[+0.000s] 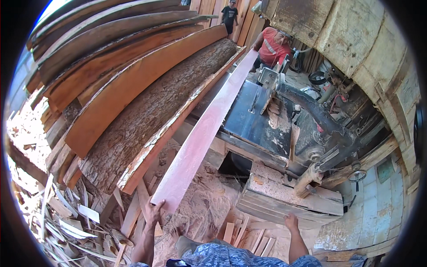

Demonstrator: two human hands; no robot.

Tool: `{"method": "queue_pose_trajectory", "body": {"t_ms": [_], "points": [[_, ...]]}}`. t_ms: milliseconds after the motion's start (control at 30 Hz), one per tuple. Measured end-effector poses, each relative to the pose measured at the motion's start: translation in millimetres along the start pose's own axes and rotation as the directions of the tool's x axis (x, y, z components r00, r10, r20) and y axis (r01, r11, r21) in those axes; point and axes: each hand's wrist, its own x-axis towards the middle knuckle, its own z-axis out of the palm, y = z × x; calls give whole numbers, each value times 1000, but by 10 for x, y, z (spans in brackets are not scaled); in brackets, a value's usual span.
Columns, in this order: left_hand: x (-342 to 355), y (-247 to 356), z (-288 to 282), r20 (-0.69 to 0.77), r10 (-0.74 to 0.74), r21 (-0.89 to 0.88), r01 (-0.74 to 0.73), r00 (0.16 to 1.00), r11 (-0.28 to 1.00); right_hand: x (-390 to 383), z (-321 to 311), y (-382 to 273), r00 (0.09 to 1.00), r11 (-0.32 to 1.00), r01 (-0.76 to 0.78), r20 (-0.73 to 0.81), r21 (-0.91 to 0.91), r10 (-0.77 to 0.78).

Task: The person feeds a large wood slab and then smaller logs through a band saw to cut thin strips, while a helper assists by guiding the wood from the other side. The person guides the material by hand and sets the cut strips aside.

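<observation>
A long, pale pinkish plank [200, 133] slants from near my left side up to the far end of a saw table. My left hand [153, 212] grips its near end at the left corner. A person in a red shirt [272, 48] has a hand at the plank's far end. The plank lies along the left side of the dark metal saw table [249, 120], left of the machine's blade guard [268, 78]. My right hand [292, 221] is curled with nothing visible in it, just in front of a sawdust-covered wooden beam stack [289, 200].
Bark-edged slabs [155, 102] are piled high on the left, close beside the plank. Offcuts and wood strips [75, 227] litter the lower left ground. Short boards [242, 233] lie near my feet among sawdust. A machine arm [320, 111] stands at right. Another person [229, 15] stands far back.
</observation>
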Motion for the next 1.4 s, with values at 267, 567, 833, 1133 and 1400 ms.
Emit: {"method": "queue_pose_trajectory", "body": {"t_ms": [267,567,833,1133,1400], "points": [[482,-302,380,283,-234,-212,299,930,930,-2913,1973,98,722,679,-623,618,388,310],[-92,-1260,-1311,475,-425,562,106,770,820,-4472,2520,-816,658,378,-745,698,549,283],[-1794,-2137,-2902,286,-694,510,509,660,694,-4663,2324,-930,842,552,-519,501,652,200],[-3855,-2253,-3859,333,-512,600,241,791,763,-6094,2774,-920,902,724,-319,431,611,34],[-4153,-1765,-4224,272,-307,743,4,912,670,-7460,2497,-968,956,683,-292,206,670,206]]}}
